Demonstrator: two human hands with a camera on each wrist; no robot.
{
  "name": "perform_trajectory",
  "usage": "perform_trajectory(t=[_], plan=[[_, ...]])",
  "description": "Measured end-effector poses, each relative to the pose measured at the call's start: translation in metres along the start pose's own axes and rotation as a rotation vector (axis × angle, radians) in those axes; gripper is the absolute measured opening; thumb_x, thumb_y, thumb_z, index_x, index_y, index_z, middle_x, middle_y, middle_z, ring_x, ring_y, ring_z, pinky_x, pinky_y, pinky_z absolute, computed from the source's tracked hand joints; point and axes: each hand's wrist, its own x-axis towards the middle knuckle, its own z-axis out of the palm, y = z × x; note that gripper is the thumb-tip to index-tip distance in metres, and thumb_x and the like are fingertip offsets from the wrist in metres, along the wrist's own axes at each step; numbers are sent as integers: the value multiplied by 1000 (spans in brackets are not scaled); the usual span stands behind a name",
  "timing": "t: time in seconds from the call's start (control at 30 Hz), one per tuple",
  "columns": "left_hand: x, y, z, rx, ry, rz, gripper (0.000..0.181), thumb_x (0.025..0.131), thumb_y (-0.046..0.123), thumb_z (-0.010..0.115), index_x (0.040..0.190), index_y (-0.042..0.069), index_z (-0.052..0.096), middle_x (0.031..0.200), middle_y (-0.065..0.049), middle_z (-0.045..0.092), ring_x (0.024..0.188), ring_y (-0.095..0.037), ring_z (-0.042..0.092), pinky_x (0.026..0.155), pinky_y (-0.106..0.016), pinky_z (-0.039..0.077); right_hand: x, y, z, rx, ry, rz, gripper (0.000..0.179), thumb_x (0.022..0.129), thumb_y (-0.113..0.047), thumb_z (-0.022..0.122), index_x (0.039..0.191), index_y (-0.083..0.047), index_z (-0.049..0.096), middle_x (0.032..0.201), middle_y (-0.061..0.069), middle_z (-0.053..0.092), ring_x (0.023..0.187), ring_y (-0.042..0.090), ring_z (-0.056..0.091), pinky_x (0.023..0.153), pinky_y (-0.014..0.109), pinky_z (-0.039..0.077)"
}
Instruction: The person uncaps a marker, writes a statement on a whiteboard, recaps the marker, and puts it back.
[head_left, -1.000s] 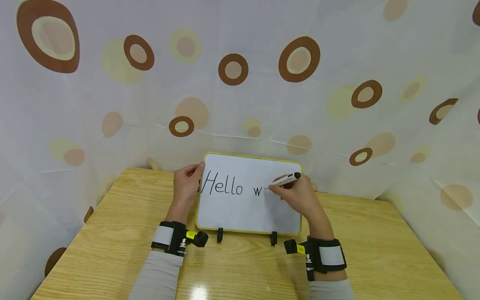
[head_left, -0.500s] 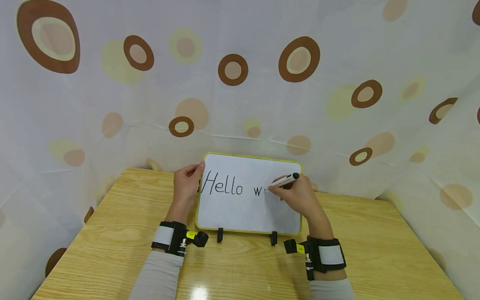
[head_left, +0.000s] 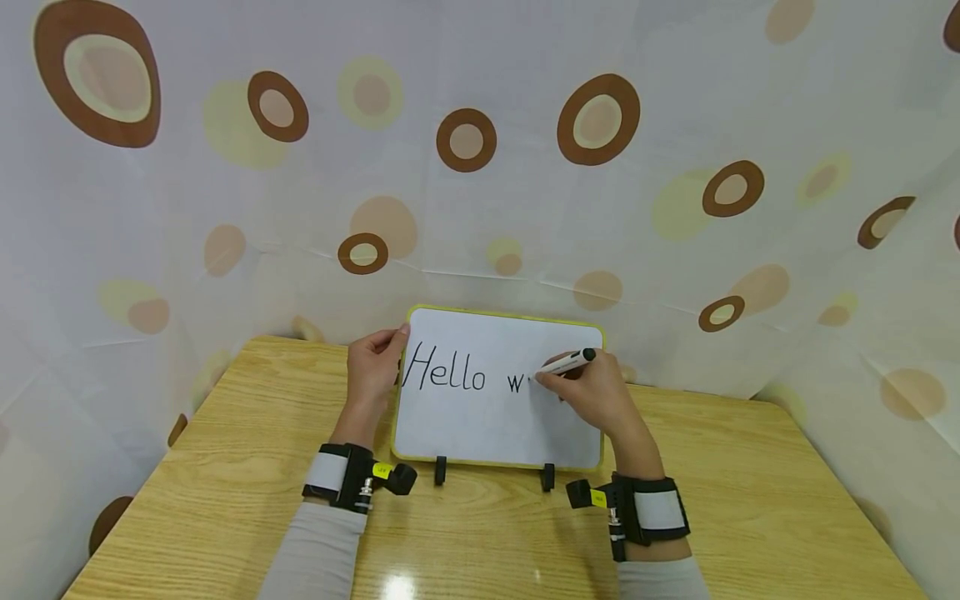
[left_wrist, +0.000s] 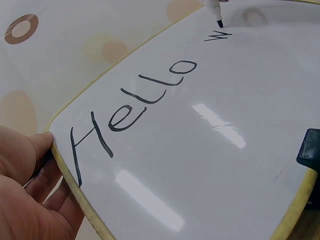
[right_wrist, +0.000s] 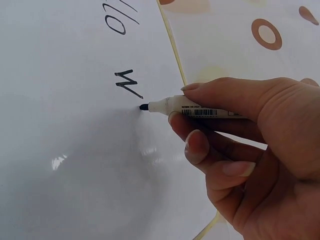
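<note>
A whiteboard [head_left: 465,429] with a yellow rim leans upright on the table, lettered "Hello w" in black. My left hand [head_left: 371,371] grips its left edge near the upper corner, thumb on the front and fingers behind, as the left wrist view shows. Between thumb and fingers of my right hand [head_left: 596,392] is a white marker [head_left: 567,361] with a black end. In the right wrist view the marker's black tip [right_wrist: 144,107] is at the board's surface, just past the letter w [right_wrist: 127,82]. The hand covers part of the board's right side.
Two black feet [head_left: 440,470] hold the board's lower edge on the wooden table [head_left: 480,533]. Behind stands a pale sheet [head_left: 525,217] patterned with brown and beige ovals. Each wrist wears a black strap with a small camera [head_left: 401,478].
The marker's rear end has tilted slightly left and down as the right hand shifts a little. The left hand and the board have stayed in place.
</note>
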Motion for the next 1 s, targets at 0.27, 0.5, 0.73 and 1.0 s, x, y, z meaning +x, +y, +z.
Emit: perform_trajectory(t=[0.27,0.5,0.73,1.0], plan=[[0,0,0,-4,-2,5,34,101,35,68,115,6,77,96,-12,73,74,-16,65,59,-23,52,0,1,0,-2,-5,-6,9,88,-14,81,95,-8,80,76,5,73,64,33,67,57,35,51],[1,-1,0,-6,-2,0,34,101,35,67,115,6,77,97,-13,73,75,-16,66,60,-24,52,0,-1,1,3,-5,-4,9,88,-13,81,94,-7,79,76,7,73,65,35,67,57,35,50],[1,-1,0,10,2,-16,34,101,36,67,114,6,77,95,-10,73,75,-16,65,60,-23,51,0,-1,1,-10,-8,4,9,89,-14,81,94,-7,79,76,6,73,65,34,67,58,36,51],[0,1,0,12,-1,-15,35,101,36,67,115,6,76,97,-12,73,76,-17,65,60,-24,51,0,0,1,-15,-10,4,9,89,-14,81,94,-7,79,77,8,73,65,34,66,58,36,50]])
